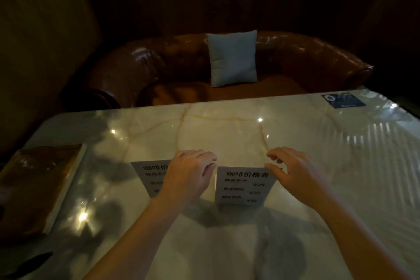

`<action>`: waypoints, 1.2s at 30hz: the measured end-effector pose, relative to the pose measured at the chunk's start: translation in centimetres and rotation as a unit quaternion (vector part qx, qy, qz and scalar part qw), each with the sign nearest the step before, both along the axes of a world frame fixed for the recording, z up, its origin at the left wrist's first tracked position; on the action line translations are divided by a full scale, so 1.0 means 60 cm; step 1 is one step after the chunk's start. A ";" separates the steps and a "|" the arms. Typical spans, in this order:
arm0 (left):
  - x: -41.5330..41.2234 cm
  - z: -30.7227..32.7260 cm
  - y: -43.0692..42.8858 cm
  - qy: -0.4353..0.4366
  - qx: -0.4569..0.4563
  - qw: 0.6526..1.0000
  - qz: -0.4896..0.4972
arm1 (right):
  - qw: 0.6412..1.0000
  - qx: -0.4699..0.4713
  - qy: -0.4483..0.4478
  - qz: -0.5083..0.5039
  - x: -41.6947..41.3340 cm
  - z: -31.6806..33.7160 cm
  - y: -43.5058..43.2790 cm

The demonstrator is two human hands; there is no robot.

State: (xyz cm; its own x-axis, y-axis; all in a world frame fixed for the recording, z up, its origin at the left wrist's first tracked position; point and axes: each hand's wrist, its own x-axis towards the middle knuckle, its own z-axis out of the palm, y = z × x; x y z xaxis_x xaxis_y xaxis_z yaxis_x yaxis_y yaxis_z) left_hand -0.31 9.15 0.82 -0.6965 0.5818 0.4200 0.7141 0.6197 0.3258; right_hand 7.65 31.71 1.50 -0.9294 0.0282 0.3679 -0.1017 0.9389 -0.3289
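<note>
Two white price cards with dark printed text stand on a glossy marble table (227,125). The left card (147,175) is partly hidden behind my left hand (188,177), whose curled fingers lie over its top right part. The right card (244,186) stands upright beside it. My right hand (293,170) is at this card's top right corner, thumb touching the edge and fingers loosely curled above it. Whether either hand actually grips a card is not plain.
A brown book (38,184) lies at the table's left edge. A blue sticker (343,100) sits at the far right corner. Behind the table is a brown leather sofa (147,63) with a grey-blue cushion (233,58). A dark object (29,263) lies at the near left.
</note>
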 end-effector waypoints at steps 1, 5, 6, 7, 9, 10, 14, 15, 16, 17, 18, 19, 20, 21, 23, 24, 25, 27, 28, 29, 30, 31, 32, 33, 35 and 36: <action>-0.003 0.002 -0.008 -0.003 0.004 1.000 0.004 | 1.000 -0.008 0.004 0.003 -0.006 0.005 -0.007; -0.017 0.008 -0.047 -0.005 0.018 0.998 0.054 | 0.998 -0.031 0.002 0.054 -0.036 0.021 -0.047; -0.021 0.008 -0.058 -0.006 0.017 0.997 0.069 | 0.997 -0.026 0.000 0.070 -0.045 0.024 -0.059; -0.026 0.008 -0.071 -0.010 0.014 0.996 0.082 | 0.996 -0.019 -0.002 0.083 -0.054 0.026 -0.073; -0.037 0.006 -0.097 -0.023 0.001 0.994 0.105 | 0.994 -0.011 -0.005 0.106 -0.072 0.028 -0.101; -0.043 0.004 -0.111 -0.031 -0.005 0.993 0.114 | 0.993 -0.009 -0.007 0.117 -0.081 0.027 -0.116; -0.058 -0.009 -0.155 -0.072 -0.032 0.983 0.166 | 0.990 0.000 -0.040 0.139 -0.110 0.021 -0.168; -0.060 -0.013 -0.162 -0.080 -0.042 0.980 0.179 | 0.989 0.006 -0.048 0.140 -0.117 0.019 -0.178; -0.062 -0.018 -0.168 -0.083 -0.054 0.977 0.188 | 0.989 0.013 -0.056 0.140 -0.124 0.017 -0.185; -0.064 -0.022 -0.173 -0.084 -0.065 0.975 0.198 | 0.988 0.025 -0.062 0.138 -0.130 0.014 -0.192; -0.064 -0.026 -0.178 -0.082 -0.075 0.972 0.209 | 0.987 0.042 -0.067 0.138 -0.136 0.011 -0.198; -0.064 -0.029 -0.182 -0.077 -0.081 0.970 0.218 | 0.986 0.060 -0.072 0.139 -0.141 0.007 -0.203; -0.063 -0.032 -0.186 -0.069 -0.082 0.968 0.226 | 0.984 0.076 -0.077 0.141 -0.146 0.002 -0.207; -0.062 -0.034 -0.188 -0.057 -0.079 0.968 0.231 | 0.983 0.088 -0.082 0.140 -0.150 -0.002 -0.210; -0.060 -0.034 -0.193 -0.040 -0.056 0.971 0.227 | 0.980 0.109 -0.098 0.136 -0.157 -0.007 -0.214; -0.060 -0.034 -0.194 -0.036 -0.046 0.974 0.221 | 0.977 0.120 -0.109 0.137 -0.160 -0.009 -0.215; -0.060 -0.033 -0.195 -0.033 -0.041 0.975 0.215 | 0.974 0.132 -0.120 0.141 -0.163 -0.011 -0.216; -0.061 -0.031 -0.198 -0.024 -0.034 0.976 0.214 | 0.969 0.151 -0.130 0.146 -0.167 -0.014 -0.218; -0.062 -0.031 -0.200 -0.015 -0.031 0.976 0.217 | 0.968 0.157 -0.129 0.145 -0.169 -0.015 -0.220; -0.063 -0.032 -0.201 -0.006 -0.030 0.975 0.219 | 0.968 0.164 -0.125 0.143 -0.171 -0.015 -0.222; -0.063 -0.033 -0.202 0.003 -0.029 0.974 0.225 | 0.968 0.172 -0.119 0.140 -0.173 -0.014 -0.225; -0.062 -0.033 -0.203 0.009 -0.029 0.973 0.230 | 0.968 0.180 -0.114 0.134 -0.176 -0.013 -0.228; -0.062 -0.032 -0.203 0.015 -0.027 0.972 0.234 | 0.969 0.185 -0.109 0.127 -0.180 -0.011 -0.230; -0.061 -0.031 -0.205 0.022 -0.027 0.971 0.237 | 0.970 0.187 -0.102 0.119 -0.184 -0.009 -0.233; -0.059 -0.029 -0.212 0.032 -0.029 0.967 0.251 | 0.973 0.185 -0.086 0.107 -0.193 -0.005 -0.239; -0.057 -0.028 -0.217 0.036 -0.026 0.965 0.260 | 0.975 0.178 -0.082 0.105 -0.197 -0.003 -0.244</action>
State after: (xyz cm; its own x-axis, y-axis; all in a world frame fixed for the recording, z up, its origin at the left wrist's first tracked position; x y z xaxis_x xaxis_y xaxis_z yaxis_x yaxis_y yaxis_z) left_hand -3.71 -3.85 -0.83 -0.8703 0.1840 0.4569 0.3223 0.9142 0.2456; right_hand -4.18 17.07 1.31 -0.9479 -0.2724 0.1650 -0.2783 0.9604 -0.0134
